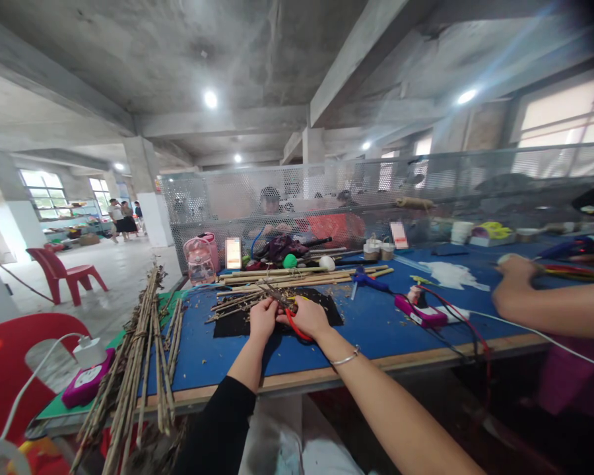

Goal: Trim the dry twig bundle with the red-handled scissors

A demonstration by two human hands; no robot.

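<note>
My right hand (309, 318) is closed round red-handled cutters (297, 327); whether they are scissors or pruning shears I cannot tell. Close against it, my left hand (263, 320) has its fingers bent round a thin brown twig (272, 291), partly hidden by the fingers. Both hands are over a black mat (232, 324) strewn with brown scraps. More cut twigs (235, 303) lie on the mat just left of my hands. Behind them, several longer pale sticks (262, 277) lie across the blue table (287, 359).
A large bundle of sticks (141, 349) leans over the table's left end. To the right are a blue glue gun (371, 280), a purple power strip (420, 313) with cables, and another person's arm (559, 307). A perforated metal screen (208, 198) stands behind.
</note>
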